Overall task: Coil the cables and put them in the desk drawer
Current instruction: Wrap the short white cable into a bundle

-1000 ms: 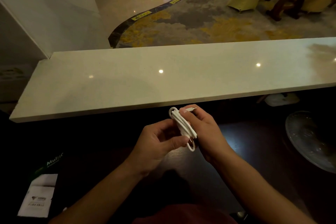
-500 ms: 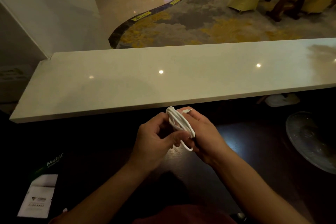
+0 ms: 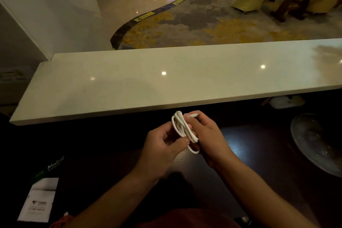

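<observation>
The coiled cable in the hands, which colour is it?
White. The coiled cable shows best in the head view.

White cable (image 3: 182, 128), cream counter (image 3: 166, 79)

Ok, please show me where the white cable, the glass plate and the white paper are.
white cable (image 3: 182, 127), head view, on the bundled loops between the hands.
glass plate (image 3: 314, 140), head view, on its inner surface.
white paper (image 3: 39, 203), head view, on its printed middle.
</observation>
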Demonstrator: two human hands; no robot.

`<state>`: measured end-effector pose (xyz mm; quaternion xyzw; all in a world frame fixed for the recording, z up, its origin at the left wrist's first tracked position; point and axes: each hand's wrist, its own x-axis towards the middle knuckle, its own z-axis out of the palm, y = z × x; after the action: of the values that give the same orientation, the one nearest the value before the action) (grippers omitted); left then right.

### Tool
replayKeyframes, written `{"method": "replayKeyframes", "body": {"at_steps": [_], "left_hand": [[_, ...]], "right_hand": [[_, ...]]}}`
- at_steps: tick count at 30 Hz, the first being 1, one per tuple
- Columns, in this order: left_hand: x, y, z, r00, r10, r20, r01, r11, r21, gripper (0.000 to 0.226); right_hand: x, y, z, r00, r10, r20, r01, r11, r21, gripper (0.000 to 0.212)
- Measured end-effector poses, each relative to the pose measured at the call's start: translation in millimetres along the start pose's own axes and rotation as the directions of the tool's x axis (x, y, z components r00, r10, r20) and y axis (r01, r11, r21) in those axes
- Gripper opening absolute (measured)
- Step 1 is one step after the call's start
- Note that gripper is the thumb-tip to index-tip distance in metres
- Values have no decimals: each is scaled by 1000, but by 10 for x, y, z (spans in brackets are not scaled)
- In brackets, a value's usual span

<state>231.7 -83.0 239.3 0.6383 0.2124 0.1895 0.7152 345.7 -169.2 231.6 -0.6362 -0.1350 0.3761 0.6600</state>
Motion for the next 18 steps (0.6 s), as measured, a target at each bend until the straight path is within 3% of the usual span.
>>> {"method": "replayKeyframes", "body": {"at_steps": [6,18], "left_hand": [[11,-56,2,994,-91,57,99,984,-150,37],[-2,-48,-72,989,-91,116,104,988,-116,29]], "right_hand": [[13,12,-36,997,74,-6,-74,997,-4,19],[-4,1,-47,996,91,8,-91,996,15,17]]}}
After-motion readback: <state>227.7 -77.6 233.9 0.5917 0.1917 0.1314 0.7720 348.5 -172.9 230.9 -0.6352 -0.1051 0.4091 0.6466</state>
